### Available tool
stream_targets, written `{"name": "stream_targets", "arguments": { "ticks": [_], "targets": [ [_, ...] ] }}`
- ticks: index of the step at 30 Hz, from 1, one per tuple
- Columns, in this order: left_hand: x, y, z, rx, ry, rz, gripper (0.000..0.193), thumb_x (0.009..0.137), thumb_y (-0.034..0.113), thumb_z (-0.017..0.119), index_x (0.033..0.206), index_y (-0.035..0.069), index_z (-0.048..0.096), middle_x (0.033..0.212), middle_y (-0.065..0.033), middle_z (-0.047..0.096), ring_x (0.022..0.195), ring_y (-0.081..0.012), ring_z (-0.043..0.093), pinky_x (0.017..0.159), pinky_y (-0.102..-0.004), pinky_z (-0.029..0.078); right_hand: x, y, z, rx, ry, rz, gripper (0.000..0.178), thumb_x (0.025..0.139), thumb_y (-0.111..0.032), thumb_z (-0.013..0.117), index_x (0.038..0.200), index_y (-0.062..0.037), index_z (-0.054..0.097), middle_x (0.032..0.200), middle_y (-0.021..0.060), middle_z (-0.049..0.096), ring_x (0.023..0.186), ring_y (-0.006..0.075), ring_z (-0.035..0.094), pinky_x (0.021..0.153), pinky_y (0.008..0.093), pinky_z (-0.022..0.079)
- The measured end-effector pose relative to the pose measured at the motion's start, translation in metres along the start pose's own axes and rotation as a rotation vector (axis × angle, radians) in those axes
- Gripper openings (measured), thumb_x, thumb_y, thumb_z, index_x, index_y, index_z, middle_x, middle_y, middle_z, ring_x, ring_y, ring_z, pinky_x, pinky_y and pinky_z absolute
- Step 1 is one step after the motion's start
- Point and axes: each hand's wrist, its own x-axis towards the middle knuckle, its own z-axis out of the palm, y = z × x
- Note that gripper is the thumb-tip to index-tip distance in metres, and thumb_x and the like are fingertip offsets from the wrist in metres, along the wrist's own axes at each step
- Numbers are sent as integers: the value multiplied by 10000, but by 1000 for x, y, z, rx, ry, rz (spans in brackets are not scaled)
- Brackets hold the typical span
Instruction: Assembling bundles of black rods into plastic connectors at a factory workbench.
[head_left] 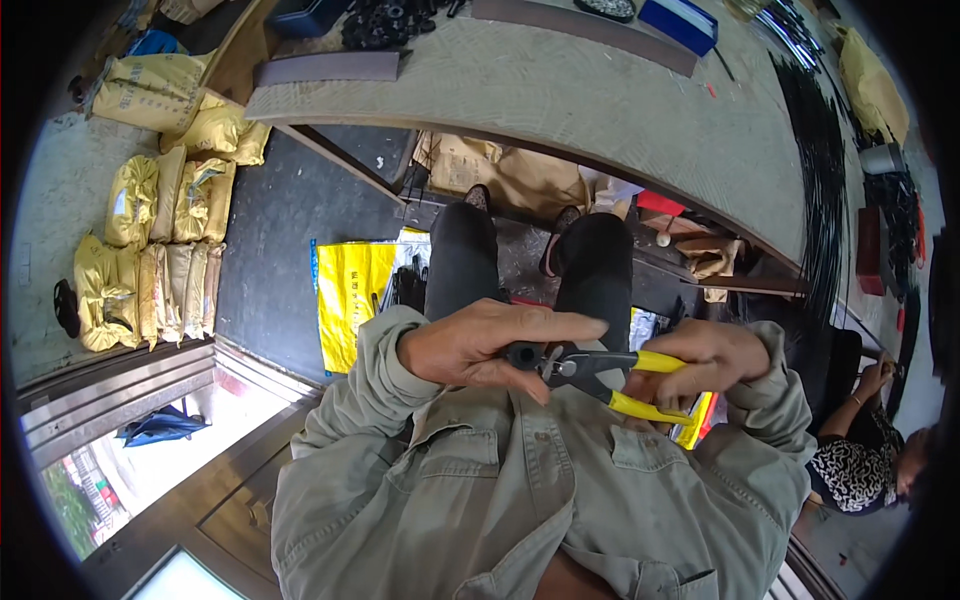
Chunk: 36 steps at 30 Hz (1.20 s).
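The left hand (465, 340) holds a small black cylindrical part with a round opening at its end (523, 354). The grip is narrow: the part sits between the thumb, extended above, and the fingers below. This leaves the open end exposed, presumably so that the part can be seen and steadied without covering it.

The right hand (715, 352) holds a pair of dark-headed pliers with yellow-sleeved handles (612, 361). The grip is closed about the upper handle, while the lower handle stands spread away from it. How far the fingers wrap the lower handle cannot be told. The head of the tool points left and meets the part at the left fingertips; whether its jaws bite on the part cannot be told.

Both items are held in front of the torso, above the black-trousered legs (465, 260), rather than over the grey-topped counter (560, 100). This position likely keeps the forearms close to the body for steadiness.

The counter carries a heap of small black parts (385, 22) and, at its right side, a bundle of long thin black strands (805, 160). A bright yellow bag (352, 290) lies on the floor beside the legs.
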Motion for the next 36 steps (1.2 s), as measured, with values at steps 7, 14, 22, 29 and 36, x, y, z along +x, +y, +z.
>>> {"name": "stream_targets", "arguments": {
  "ticks": [7,14,22,29,36],
  "targets": [
    [-7,-5,5,155,134,15,609,684,294,723,1158,-11,496,1085,-130,558,940,-252,570,816,-315,430,14,-9,13,-690,446,-270,389,708,-140,648,1072,-26,571,1162,148,504,951,276,557,738,391,470],
    [-2,-8,11,274,316,-23,559,731,302,693,1144,-13,485,1075,-131,526,969,-245,535,841,-296,404,32,-10,12,-1110,803,-176,404,699,-112,605,1096,-39,586,1219,154,463,1109,308,472,1016,506,226],
    [-2,-11,8,272,375,15,526,752,184,693,1183,41,428,1096,-130,515,912,-243,556,792,-307,430,34,-27,-1,-1397,894,-200,416,663,-129,600,1070,-41,585,1192,151,476,1044,308,509,963,495,308],
    [-4,-12,16,247,570,-7,433,872,298,556,1155,-12,446,1039,-127,519,850,-185,541,775,-278,416,58,7,22,-949,889,-296,278,651,-167,639,887,-36,575,1025,139,531,797,288,559,653,381,450],
    [12,-15,23,262,811,6,543,928,418,340,1128,-71,469,864,-126,536,796,-180,533,730,-268,410,90,35,29,-829,1024,-382,213,701,-156,658,847,-28,572,897,126,543,726,274,560,617,352,442]
  ]
}}
